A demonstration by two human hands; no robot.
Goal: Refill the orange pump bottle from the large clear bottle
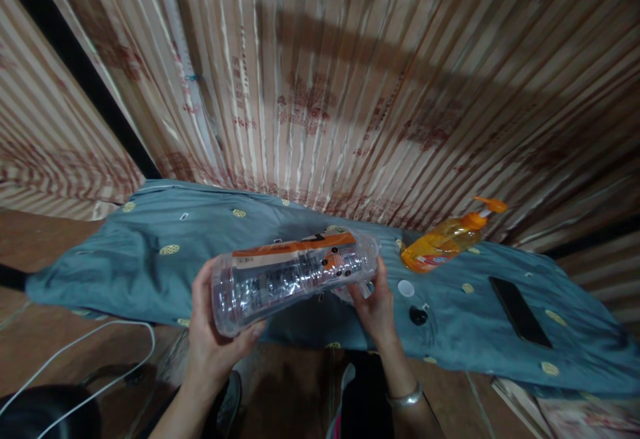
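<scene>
A clear plastic bottle point(293, 276) with an orange and black label lies sideways in both my hands, above a blue-grey cloth point(150, 252) spread on the floor. My left hand point(213, 329) wraps round the bottle's base end. My right hand point(375, 306) grips its neck end, fingers closed around it. A small white cap point(405, 288) and a small black cap-like object point(418, 316) lie on the cloth just right of my right hand.
An orange pump bottle point(450, 238) lies on its side at the cloth's far right, near a striped curtain point(350, 79). A dark phone point(519, 310) rests on the cloth to the right. A white cable point(95, 359) crosses the brown floor at left.
</scene>
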